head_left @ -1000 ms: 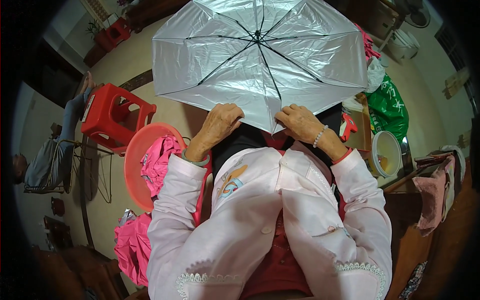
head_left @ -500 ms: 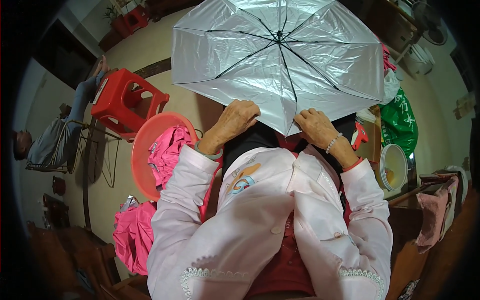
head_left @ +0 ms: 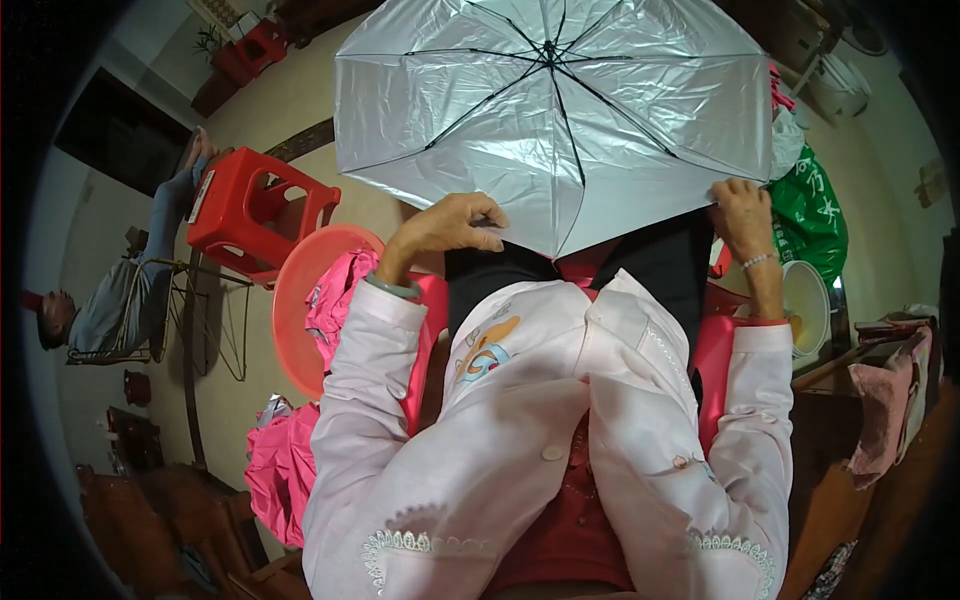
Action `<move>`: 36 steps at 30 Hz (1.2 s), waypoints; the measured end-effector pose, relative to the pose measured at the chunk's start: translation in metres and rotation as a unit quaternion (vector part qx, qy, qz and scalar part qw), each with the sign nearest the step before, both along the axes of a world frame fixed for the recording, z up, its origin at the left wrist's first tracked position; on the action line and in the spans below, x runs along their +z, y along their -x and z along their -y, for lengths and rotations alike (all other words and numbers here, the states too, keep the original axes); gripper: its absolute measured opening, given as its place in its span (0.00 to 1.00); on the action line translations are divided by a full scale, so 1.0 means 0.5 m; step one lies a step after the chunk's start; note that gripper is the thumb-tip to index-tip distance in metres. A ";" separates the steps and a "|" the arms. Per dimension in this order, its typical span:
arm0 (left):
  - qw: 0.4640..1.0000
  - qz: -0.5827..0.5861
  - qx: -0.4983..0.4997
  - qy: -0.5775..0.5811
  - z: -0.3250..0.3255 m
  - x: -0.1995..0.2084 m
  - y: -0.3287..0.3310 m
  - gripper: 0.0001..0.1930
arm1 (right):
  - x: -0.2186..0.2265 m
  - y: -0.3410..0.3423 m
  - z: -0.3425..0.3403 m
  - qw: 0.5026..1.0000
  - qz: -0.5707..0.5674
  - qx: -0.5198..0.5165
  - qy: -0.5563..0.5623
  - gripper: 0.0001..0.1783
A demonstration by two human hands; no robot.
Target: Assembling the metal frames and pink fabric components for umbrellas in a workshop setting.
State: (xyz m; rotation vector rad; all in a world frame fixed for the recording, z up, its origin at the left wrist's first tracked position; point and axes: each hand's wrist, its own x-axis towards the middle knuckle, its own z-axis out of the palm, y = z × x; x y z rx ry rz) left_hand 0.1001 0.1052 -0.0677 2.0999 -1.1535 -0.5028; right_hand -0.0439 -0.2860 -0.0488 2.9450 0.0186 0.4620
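An opened umbrella with a silver inner side and thin black ribs spreads out over my lap and beyond my knees. My left hand is at its near left edge, thumb and forefinger apart with a gap between them; it seems to hold nothing. At the near right corner, my right hand has its fingers closed over the canopy's rim. The ribs meet at a black hub near the far side. The outer side of the canopy is hidden.
To my left are an orange-pink basin of bright pink cloth, another pink bundle and a red plastic stool. A person reclines beyond. On the right are a green bag and a white bucket.
My right hand has moved rightward along the rim from the near tip to the right corner. My left hand has loosened from the edge and shifted slightly left.
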 end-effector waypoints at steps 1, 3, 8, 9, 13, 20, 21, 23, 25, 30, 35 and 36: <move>0.998 -0.061 -0.013 -0.006 0.002 0.002 -0.009 0.11 | -0.005 0.002 0.019 0.999 0.025 -0.012 0.023 0.06; 0.982 -0.184 -0.034 -0.019 0.009 0.005 -0.029 0.13 | -0.005 0.003 0.028 0.999 0.035 -0.016 -0.010 0.04; 0.986 -0.103 -0.021 -0.133 0.090 -0.012 -0.074 0.21 | -0.023 -0.001 0.001 0.997 -0.048 0.031 -0.051 0.06; 0.985 -0.103 -0.018 -0.134 0.106 -0.032 -0.085 0.21 | -0.024 -0.002 -0.009 0.993 -0.069 0.052 -0.075 0.07; 0.983 0.038 -0.040 -0.173 0.199 -0.082 -0.085 0.22 | -0.027 0.011 -0.033 0.981 -0.116 0.091 -0.130 0.08; 0.918 0.263 0.232 -0.188 0.242 -0.153 -0.053 0.15 | -0.023 0.017 -0.050 0.975 -0.130 0.112 -0.144 0.07; 0.918 0.264 0.230 -0.188 0.238 -0.167 -0.063 0.15 | -0.026 0.016 -0.050 0.976 -0.131 0.114 -0.130 0.07; 0.917 0.247 0.255 -0.183 0.221 -0.183 -0.094 0.12 | -0.031 0.015 -0.051 0.978 -0.134 0.119 -0.103 0.08; 0.916 0.238 0.267 -0.180 0.207 -0.185 -0.118 0.10 | -0.034 0.017 -0.049 0.980 -0.135 0.114 -0.094 0.08; 0.912 0.255 0.258 -0.192 0.190 -0.168 -0.135 0.09 | -0.035 0.023 -0.042 0.982 -0.141 0.090 -0.091 0.07; 0.945 0.147 0.227 -0.184 0.206 -0.155 -0.119 0.09 | -0.033 0.021 -0.041 0.986 -0.106 0.092 -0.093 0.08; 0.954 0.107 0.217 -0.176 0.210 -0.154 -0.114 0.10 | -0.033 0.022 -0.040 0.986 -0.107 0.091 -0.093 0.08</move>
